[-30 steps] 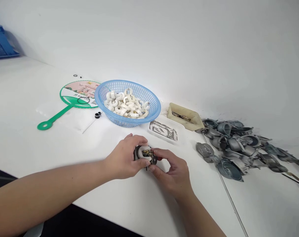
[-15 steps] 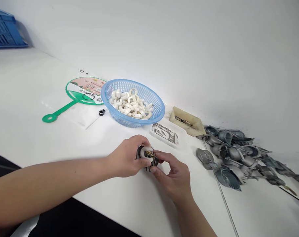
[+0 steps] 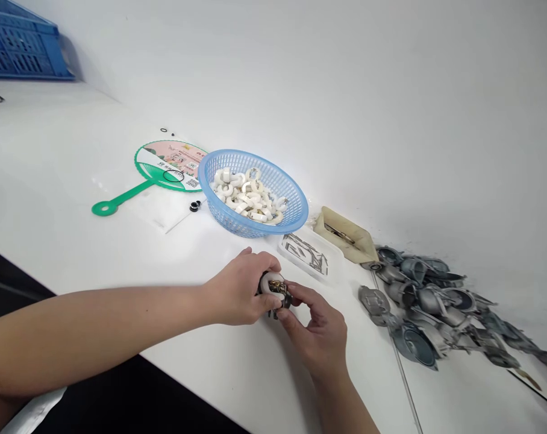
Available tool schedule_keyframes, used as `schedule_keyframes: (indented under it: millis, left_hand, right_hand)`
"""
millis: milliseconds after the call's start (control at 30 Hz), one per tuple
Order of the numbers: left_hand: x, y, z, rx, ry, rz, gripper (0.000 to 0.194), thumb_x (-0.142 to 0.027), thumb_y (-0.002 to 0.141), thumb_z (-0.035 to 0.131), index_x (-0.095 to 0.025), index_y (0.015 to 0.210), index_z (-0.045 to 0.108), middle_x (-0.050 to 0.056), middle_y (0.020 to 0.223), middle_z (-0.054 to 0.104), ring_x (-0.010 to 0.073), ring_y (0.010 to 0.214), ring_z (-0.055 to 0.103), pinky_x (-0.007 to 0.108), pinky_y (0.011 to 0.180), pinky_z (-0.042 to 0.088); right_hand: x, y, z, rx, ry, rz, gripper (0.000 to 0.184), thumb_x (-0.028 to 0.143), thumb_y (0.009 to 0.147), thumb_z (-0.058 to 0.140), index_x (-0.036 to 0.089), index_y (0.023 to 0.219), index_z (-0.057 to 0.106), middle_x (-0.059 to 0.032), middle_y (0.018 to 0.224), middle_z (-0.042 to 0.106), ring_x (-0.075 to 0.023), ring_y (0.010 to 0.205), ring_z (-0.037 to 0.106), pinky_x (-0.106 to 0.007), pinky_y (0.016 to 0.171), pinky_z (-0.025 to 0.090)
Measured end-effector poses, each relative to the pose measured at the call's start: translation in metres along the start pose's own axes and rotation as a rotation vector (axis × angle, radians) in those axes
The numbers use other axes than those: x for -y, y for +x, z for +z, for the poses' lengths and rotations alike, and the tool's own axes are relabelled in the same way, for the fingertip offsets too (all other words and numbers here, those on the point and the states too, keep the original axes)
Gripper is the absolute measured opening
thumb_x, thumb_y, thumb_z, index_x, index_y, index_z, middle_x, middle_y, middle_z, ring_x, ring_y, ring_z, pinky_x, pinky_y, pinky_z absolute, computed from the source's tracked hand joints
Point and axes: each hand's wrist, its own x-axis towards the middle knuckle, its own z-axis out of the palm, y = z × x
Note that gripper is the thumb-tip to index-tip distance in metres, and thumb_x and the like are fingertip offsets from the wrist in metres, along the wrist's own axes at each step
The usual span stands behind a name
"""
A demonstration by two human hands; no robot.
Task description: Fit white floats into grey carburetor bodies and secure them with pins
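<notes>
Close above the table, both hands hold one small round assembly: a dark metal housing with a white plastic ring (image 3: pixel 268 283) and brass-coloured pieces inside it. My left hand (image 3: pixel 237 290) wraps around its left side, with the thumb across the front of the white ring. From the right, my right hand (image 3: pixel 321 328) pinches the housing's edge between thumb and fingertips. Parts of the assembly are hidden by the fingers. Just beyond the hands is a white tray (image 3: pixel 334 263) of thin metal pins.
A blue plastic basket (image 3: pixel 255 158) holds several white C-shaped parts. To its left lie a green-handled fan (image 3: pixel 133 193) and small black rings (image 3: pixel 194 206). A cream bin (image 3: pixel 366 244) and a heap of grey metal housings (image 3: pixel 436 295) are at right; a blue crate (image 3: pixel 29 48) stands far left.
The view has shifted a little, so the basket, fan and crate appear farther right. Both hands keep their grip on the assembly, with only slight finger movement.
</notes>
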Motion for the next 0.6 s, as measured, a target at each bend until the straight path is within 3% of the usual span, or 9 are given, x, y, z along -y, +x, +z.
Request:
schedule_keyframes:
  millis: [200, 600]
  left_hand:
    - [-0.0047, -0.0029, -0.0031, 0.032, -0.032, -0.059, 0.033, -0.027, 0.069, 0.062, -0.02, 0.098, 0.048, 0.004, 0.09, 0.062, 0.0242, 0.084, 0.058, 0.036, 0.068, 0.048]
    - [-0.0046, -0.0047, -0.0053, 0.037, 0.026, -0.022, 0.035, -0.029, 0.069, 0.062, -0.02, 0.098, 0.046, 0.004, 0.087, 0.062, 0.0229, 0.08, 0.06, 0.033, 0.065, 0.047]
  right_hand:
    - [-0.0005, -0.0001, 0.0014, 0.006, 0.016, -0.014, 0.029, 0.024, 0.075, 0.066, 0.025, 0.103, 0.06, -0.0056, 0.098, 0.066, -0.0171, 0.074, 0.059, -0.035, 0.065, 0.053]
    - [-0.0024, -0.0005, 0.0032, 0.04, 0.074, -0.025, 0.033, 0.02, 0.075, 0.065, 0.025, 0.107, 0.058, -0.0064, 0.1, 0.065, -0.0182, 0.079, 0.06, -0.036, 0.067, 0.053]
